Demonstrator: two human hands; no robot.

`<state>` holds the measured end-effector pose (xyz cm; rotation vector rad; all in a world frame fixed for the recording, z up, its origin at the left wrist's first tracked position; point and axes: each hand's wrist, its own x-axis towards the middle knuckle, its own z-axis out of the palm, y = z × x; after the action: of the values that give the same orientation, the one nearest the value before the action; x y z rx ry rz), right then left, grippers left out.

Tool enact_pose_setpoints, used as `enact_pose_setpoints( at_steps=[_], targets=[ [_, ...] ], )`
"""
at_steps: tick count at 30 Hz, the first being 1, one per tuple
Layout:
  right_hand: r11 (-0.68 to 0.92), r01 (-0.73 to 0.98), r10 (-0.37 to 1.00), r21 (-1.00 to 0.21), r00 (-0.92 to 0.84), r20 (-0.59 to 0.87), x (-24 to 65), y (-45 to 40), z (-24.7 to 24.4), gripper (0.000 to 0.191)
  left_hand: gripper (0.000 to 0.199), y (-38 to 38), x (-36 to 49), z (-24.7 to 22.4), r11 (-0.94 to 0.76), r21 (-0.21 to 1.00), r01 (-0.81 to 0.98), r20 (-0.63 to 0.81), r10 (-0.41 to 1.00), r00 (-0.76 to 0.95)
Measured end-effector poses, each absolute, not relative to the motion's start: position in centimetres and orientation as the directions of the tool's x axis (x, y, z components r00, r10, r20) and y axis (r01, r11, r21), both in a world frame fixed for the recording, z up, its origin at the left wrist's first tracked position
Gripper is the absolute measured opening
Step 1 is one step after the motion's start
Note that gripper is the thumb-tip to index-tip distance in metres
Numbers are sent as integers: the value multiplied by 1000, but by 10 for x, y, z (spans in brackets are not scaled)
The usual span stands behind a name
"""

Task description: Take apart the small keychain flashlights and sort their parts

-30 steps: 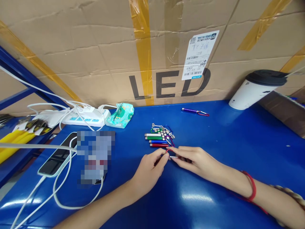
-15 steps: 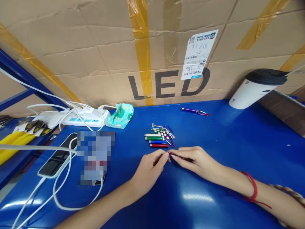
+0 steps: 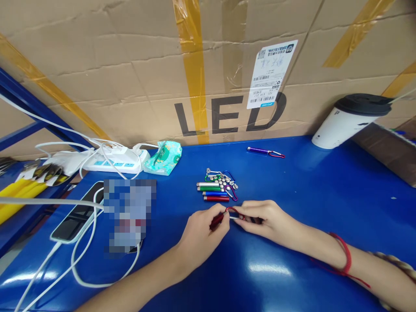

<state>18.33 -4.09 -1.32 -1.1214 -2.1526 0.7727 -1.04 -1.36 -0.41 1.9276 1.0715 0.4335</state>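
My left hand (image 3: pixel 203 232) pinches a short dark red metal tube (image 3: pixel 216 221) between thumb and fingers. Opposite it, my right hand (image 3: pixel 271 219) grips a red carabiner clip (image 3: pixel 232 209), whose loop shows between the two hands. Fingers hide the joint between tube and clip. Just beyond lie a silver tube (image 3: pixel 209 184), a green tube (image 3: pixel 211 189), a blue tube (image 3: pixel 216 194) and another red tube (image 3: pixel 217 199). Beside them are several small round silver button cells (image 3: pixel 221 182), a purple carabiner (image 3: pixel 234 193) and other clips.
Farther back lies a purple tube (image 3: pixel 258 150) with a red clip. A lidded paper cup (image 3: pixel 344 123) stands right, a tissue pack (image 3: pixel 165 158) and power strip (image 3: pixel 113 164) left. Cables run around a phone (image 3: pixel 76 216); a large carton (image 3: pixel 143 78) backs the blue table (image 3: pixel 308 182).
The red clip's loop and the red tube in my left hand have come into clearer view between my fingers. My hands have shifted only slightly; the things on the table stay put.
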Motion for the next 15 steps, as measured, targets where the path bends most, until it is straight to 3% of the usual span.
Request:
enact_pose_setpoints(
  at_steps=[10,15],
  targets=[
    [641,670,766,-374,-525,371,182,-48,-14,30,25,-8,-12,-5,-398,762,511,-51,750,660],
    [654,696,746,-298,-528,405,180,-50,-11,37,26,-10,-12,-1,-391,769,506,-43,758,651]
  ],
)
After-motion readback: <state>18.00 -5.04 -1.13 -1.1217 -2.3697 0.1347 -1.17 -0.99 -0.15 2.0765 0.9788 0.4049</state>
